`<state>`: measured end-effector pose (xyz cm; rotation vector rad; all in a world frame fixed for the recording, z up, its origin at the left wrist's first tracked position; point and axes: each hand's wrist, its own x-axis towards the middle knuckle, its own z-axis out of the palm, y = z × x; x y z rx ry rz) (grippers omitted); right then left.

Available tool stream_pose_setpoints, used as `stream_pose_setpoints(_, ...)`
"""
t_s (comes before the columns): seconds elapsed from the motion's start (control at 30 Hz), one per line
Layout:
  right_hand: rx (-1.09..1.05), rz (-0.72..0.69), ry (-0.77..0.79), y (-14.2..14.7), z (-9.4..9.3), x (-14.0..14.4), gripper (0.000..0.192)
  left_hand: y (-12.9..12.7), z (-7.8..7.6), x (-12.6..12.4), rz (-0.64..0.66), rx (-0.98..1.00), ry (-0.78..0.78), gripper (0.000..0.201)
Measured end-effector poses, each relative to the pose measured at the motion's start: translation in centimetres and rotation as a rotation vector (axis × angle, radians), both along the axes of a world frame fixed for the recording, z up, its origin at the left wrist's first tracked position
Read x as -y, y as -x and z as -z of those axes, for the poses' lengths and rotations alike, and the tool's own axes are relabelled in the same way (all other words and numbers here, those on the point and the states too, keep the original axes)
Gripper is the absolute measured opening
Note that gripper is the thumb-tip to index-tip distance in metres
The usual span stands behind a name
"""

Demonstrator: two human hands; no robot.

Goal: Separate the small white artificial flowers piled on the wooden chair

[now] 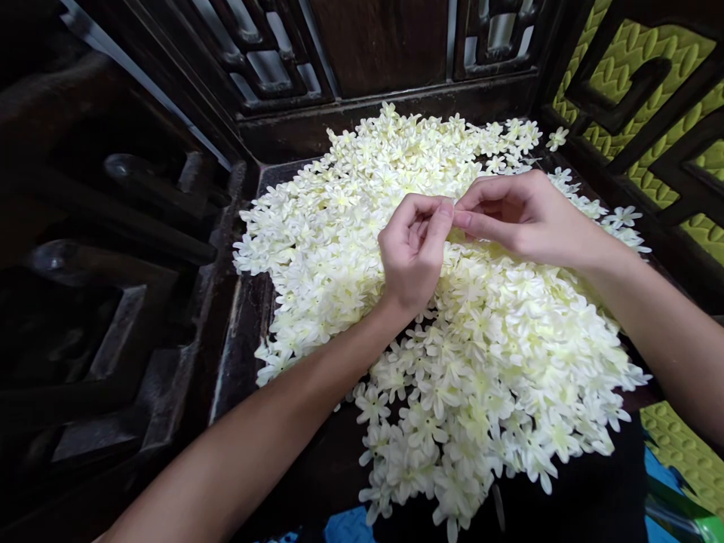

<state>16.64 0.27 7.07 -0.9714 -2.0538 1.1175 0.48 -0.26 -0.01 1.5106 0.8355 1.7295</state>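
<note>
A broad heap of pale cream-white, five-petalled flowers spreads over a dark wooden seat. Above the heap's middle, my left hand is closed, thumb pressed against the forefinger. My right hand meets it there, also pinching with thumb and forefinger. The fingertips of both hands touch or nearly touch. Whatever lies between them is too small or too hidden to make out. Flowers lie beneath and all around both hands, and the nearer part of the heap reaches toward my lap.
Carved dark wooden openwork rises on the left, with a wooden back panel behind. On the right, yellow textured matting shows through more openwork. Blue material and a green-edged object lie low in front. A lone flower rests at the far right.
</note>
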Motion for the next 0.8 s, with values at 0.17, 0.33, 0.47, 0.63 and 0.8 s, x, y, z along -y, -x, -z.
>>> stream_pose_setpoints(0.17, 0.007, -0.003, -0.001, -0.04, 0.04, 0.02, 0.019, -0.03, -0.02, 0.03, 0.009, 0.003, 0.0, 0.018)
stream_pose_setpoints(0.33, -0.005, -0.011, -0.01, -0.03, 0.1, 0.03, 0.019, -0.07, -0.01, 0.01, 0.006, 0.003, -0.003, 0.017)
stream_pose_setpoints(0.47, -0.004, -0.003, 0.002, 0.01, 0.09, 0.01, 0.019, -0.05, -0.01, -0.03, 0.002, 0.001, -0.004, 0.017)
stream_pose_setpoints(0.63, -0.005, -0.005, -0.001, -0.01, 0.09, 0.03, 0.018, -0.02, -0.09, 0.03, 0.0, -0.007, 0.012, 0.018)
stream_pose_setpoints(0.8, 0.007, 0.004, 0.002, -0.05, 0.09, 0.06, 0.018, -0.02, -0.13, 0.07, -0.013, -0.028, 0.021, 0.02)
